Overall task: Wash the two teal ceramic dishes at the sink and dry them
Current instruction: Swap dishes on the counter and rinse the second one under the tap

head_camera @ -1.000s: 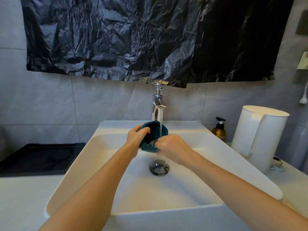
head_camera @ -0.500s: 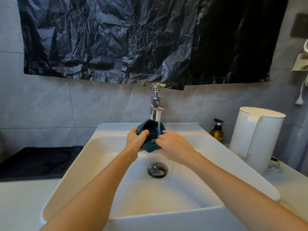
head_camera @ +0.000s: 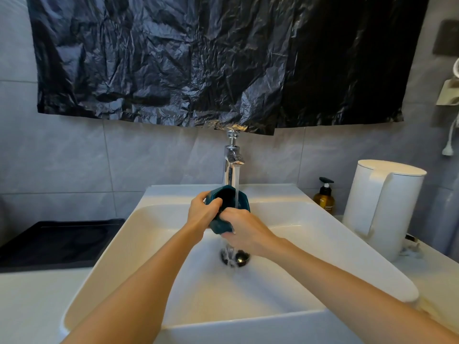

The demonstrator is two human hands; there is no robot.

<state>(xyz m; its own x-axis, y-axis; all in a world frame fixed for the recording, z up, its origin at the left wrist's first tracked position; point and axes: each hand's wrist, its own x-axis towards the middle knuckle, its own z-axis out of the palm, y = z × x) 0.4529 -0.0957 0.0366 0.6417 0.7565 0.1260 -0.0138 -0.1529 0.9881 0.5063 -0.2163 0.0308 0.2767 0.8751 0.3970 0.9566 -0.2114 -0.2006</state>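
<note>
A crumpled black plastic sheet (head_camera: 198,58) hangs on the grey tiled wall (head_camera: 62,157), and its lower edge reaches just to the top of the chrome tap (head_camera: 232,160). The tap stands at the back of a white sink (head_camera: 149,232), and water (head_camera: 237,184) runs from it in a thin stream. To the right of the sink, on the white tabletop (head_camera: 29,306), stands a white jug (head_camera: 382,207) with a flat lid and a broad handle turned toward the sink. An amber pump bottle (head_camera: 324,197) with a black top stands between the jug and the tap. Its label carries pale writing too small to read with certainty. A black tray (head_camera: 57,242) lies on the tabletop to the left of the sink, against the wall. Both forearms reach in over the near rim of the sink and hide part of the bowl.

One teal dish (head_camera: 229,202) is held above the sink, right under the tap and over the drain (head_camera: 239,256). It is tipped up on edge, so its dark hollow faces back toward the person and its angular rim rises near the spout. Its longer run is close to upright. The stream falls into the hollow, and water splashes around the drain below.

The left hand (head_camera: 202,212) grips the dish's left side, with the thumb hooked over the rim. The right hand (head_camera: 244,227) holds the lower part, its fingers curled round the bottom edge, and covers much of that end of the dish.
</note>
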